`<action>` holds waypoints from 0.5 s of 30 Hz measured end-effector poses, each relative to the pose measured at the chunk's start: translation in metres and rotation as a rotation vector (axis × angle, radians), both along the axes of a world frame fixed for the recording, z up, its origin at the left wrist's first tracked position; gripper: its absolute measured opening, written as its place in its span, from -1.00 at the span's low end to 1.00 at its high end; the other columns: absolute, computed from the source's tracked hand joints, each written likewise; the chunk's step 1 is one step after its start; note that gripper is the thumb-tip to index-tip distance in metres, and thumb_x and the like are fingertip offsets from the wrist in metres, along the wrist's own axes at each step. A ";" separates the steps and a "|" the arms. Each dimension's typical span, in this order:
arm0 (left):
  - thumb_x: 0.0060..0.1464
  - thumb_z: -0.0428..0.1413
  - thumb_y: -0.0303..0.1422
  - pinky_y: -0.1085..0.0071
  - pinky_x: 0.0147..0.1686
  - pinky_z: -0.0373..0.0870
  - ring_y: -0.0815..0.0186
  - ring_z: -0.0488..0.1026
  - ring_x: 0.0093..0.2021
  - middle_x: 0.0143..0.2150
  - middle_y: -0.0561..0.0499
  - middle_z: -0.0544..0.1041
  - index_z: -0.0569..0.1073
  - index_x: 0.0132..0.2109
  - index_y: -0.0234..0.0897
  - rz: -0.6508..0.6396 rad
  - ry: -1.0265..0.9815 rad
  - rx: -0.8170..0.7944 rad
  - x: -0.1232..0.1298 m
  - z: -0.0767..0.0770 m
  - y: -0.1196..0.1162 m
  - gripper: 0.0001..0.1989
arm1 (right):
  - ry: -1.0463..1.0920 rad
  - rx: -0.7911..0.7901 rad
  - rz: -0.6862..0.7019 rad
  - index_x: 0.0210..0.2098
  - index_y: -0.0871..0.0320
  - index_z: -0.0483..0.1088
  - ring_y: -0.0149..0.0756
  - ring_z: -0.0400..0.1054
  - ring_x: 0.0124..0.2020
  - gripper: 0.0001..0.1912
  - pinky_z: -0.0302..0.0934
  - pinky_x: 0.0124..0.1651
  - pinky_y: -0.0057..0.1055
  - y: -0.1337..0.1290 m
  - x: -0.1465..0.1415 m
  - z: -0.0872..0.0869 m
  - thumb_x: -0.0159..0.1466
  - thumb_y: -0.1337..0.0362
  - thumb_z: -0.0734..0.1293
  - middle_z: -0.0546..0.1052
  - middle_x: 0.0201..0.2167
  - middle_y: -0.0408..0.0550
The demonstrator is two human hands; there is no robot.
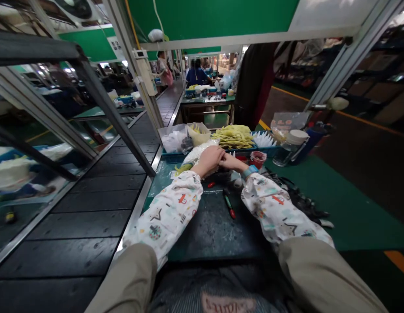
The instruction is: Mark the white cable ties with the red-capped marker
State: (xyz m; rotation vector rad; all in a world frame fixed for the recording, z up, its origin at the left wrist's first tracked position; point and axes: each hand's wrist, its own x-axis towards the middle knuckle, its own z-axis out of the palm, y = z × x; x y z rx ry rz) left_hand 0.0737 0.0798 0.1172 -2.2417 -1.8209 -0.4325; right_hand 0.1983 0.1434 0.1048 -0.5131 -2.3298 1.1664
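green worktop (202, 221), white bag (198, 152) beside left hand (210, 158), right hand (230, 161) meeting left — both curled, hold unclear

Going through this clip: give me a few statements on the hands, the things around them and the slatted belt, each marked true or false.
1. The left hand and right hand are close together. True.
2. The blue band is on the left wrist. False: the blue band is on the right wrist.
3. The yellow strips are heaped beyond the hands. True.
4. The red-ended tool is in the right hand. False: the red-ended tool lies on the work surface, nearer the wearer than the hands.
5. The slatted belt runs to the right of the work surface. False: it runs to the left.
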 end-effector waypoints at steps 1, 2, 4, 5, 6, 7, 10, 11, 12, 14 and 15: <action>0.44 -0.07 -0.39 0.24 0.23 0.34 0.14 0.47 0.16 0.12 -0.18 0.58 0.55 0.09 -0.37 -0.004 0.013 -0.020 0.000 0.001 0.000 -0.67 | -0.014 0.004 -0.006 0.04 0.25 0.46 -0.14 0.49 -0.06 -0.56 0.43 0.11 -0.05 0.002 0.011 0.000 0.28 0.12 0.48 0.57 -0.05 0.07; 0.44 -0.07 -0.40 0.24 0.27 0.30 0.15 0.44 0.21 0.18 -0.18 0.56 0.53 0.13 -0.37 -0.009 0.027 -0.041 0.001 0.001 -0.001 -0.67 | -0.021 0.004 -0.022 0.06 0.26 0.46 -0.08 0.48 -0.01 -0.51 0.39 0.18 0.00 0.003 0.025 0.001 0.21 0.16 0.52 0.58 -0.02 0.11; 0.44 -0.06 -0.40 0.20 0.32 0.25 0.15 0.40 0.25 0.23 -0.17 0.53 0.49 0.16 -0.39 -0.027 0.051 -0.088 0.004 0.002 -0.002 -0.68 | -0.022 -0.010 -0.091 0.13 0.25 0.43 0.04 0.42 0.15 -0.39 0.26 0.32 0.06 0.000 0.061 0.004 0.12 0.24 0.54 0.53 0.13 0.21; 0.44 -0.06 -0.40 0.13 0.38 0.15 0.14 0.33 0.32 0.27 -0.18 0.49 0.46 0.19 -0.42 -0.012 0.071 -0.090 0.005 0.002 -0.002 -0.67 | -0.021 -0.029 -0.130 0.20 0.24 0.39 0.04 0.37 0.22 -0.34 0.22 0.37 0.03 -0.006 0.084 0.008 0.15 0.24 0.53 0.47 0.21 0.22; 0.44 -0.06 -0.40 0.05 0.44 0.04 0.13 0.25 0.38 0.31 -0.20 0.45 0.42 0.22 -0.45 0.008 0.085 -0.088 0.006 0.001 -0.002 -0.66 | -0.018 -0.050 -0.148 0.27 0.22 0.34 -0.01 0.37 0.24 -0.31 0.24 0.36 -0.02 -0.015 0.108 0.014 0.19 0.21 0.50 0.45 0.24 0.20; 0.46 -0.08 -0.39 -0.03 0.47 -0.08 0.12 0.18 0.43 0.33 -0.23 0.42 0.39 0.24 -0.48 -0.003 0.086 -0.095 0.006 0.001 -0.001 -0.64 | -0.003 -0.055 -0.108 0.33 0.20 0.28 -0.05 0.38 0.24 -0.31 0.27 0.34 -0.05 -0.026 0.134 0.022 0.26 0.17 0.46 0.46 0.24 0.18; 0.47 -0.05 -0.31 -0.19 0.48 -0.27 0.09 0.02 0.51 0.41 -0.27 0.32 0.25 0.32 -0.61 0.005 0.066 -0.106 0.002 -0.005 0.007 -0.54 | -0.057 -0.190 -0.051 0.31 0.14 0.31 -0.17 0.47 0.13 -0.39 0.38 0.25 -0.15 -0.071 0.211 0.050 0.36 0.06 0.41 0.53 0.15 0.06; 0.50 -0.09 -0.25 -0.22 0.47 -0.31 0.10 -0.04 0.53 0.46 -0.27 0.26 0.18 0.35 -0.68 -0.031 0.056 -0.118 0.000 -0.007 0.011 -0.47 | -0.116 -0.273 -0.056 0.25 0.14 0.38 -0.21 0.51 0.04 -0.45 0.43 0.18 -0.20 -0.087 0.234 0.056 0.37 0.02 0.40 0.58 0.06 0.03; 0.50 -0.11 -0.19 -0.27 0.46 -0.32 0.07 -0.05 0.53 0.47 -0.27 0.23 0.17 0.33 -0.73 -0.059 0.029 -0.096 -0.002 -0.009 0.014 -0.41 | -0.181 -0.375 -0.061 0.18 0.16 0.44 -0.24 0.54 -0.05 -0.49 0.47 0.09 -0.24 -0.102 0.256 0.057 0.37 -0.02 0.39 0.62 -0.03 0.00; 0.43 -0.11 0.03 -0.37 0.43 -0.42 0.01 -0.05 0.54 0.50 -0.18 0.20 0.20 0.36 -0.60 -0.135 -0.088 -0.058 -0.003 -0.010 0.016 -0.28 | -0.354 -0.602 -0.074 0.01 0.19 0.51 -0.26 0.57 -0.16 -0.51 0.51 -0.04 -0.31 -0.132 0.296 0.043 0.36 -0.10 0.37 0.64 -0.16 -0.01; 0.36 -0.08 0.14 -0.39 0.41 -0.49 -0.04 -0.06 0.54 0.51 -0.10 0.18 0.25 0.36 -0.45 -0.147 -0.163 -0.046 -0.002 -0.008 0.014 -0.23 | -0.445 -0.720 -0.082 -0.07 0.21 0.52 -0.25 0.57 -0.20 -0.50 0.51 -0.09 -0.33 -0.147 0.312 0.028 0.35 -0.14 0.37 0.64 -0.21 0.00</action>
